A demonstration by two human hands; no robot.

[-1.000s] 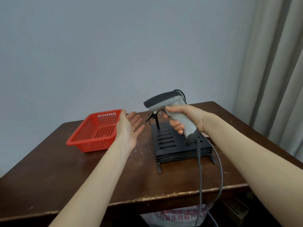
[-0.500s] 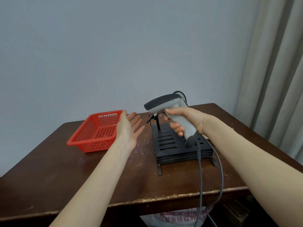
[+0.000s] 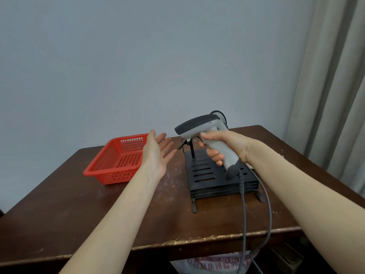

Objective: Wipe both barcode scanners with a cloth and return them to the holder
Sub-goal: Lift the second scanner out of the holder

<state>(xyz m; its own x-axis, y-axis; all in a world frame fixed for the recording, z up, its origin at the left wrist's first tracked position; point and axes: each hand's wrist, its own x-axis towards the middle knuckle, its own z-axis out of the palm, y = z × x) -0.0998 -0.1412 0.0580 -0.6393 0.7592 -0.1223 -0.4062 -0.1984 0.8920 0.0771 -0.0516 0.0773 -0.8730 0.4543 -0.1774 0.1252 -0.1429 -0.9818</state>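
My right hand (image 3: pixel 225 144) grips the handle of a grey barcode scanner (image 3: pixel 199 125) with a dark head, held in the air above a black slotted holder (image 3: pixel 213 175) on the table. The scanner's head points left. Its grey cable (image 3: pixel 244 210) hangs from the handle's base down past the table's front edge. A thin black post (image 3: pixel 191 151) rises from the holder's far left corner, just under the scanner's head. My left hand (image 3: pixel 158 153) is open, palm toward the scanner, a short way left of it and holding nothing. No cloth or second scanner is visible.
A red perforated plastic basket (image 3: pixel 118 161) stands on the dark wooden table (image 3: pixel 79 210) at the back left, just behind my left hand. Grey curtains (image 3: pixel 335 95) hang at the right. A printed bag (image 3: pixel 213 264) sits below the table's front edge.
Both hands and the scanner keep nearly the same pose; the view has shifted slightly.
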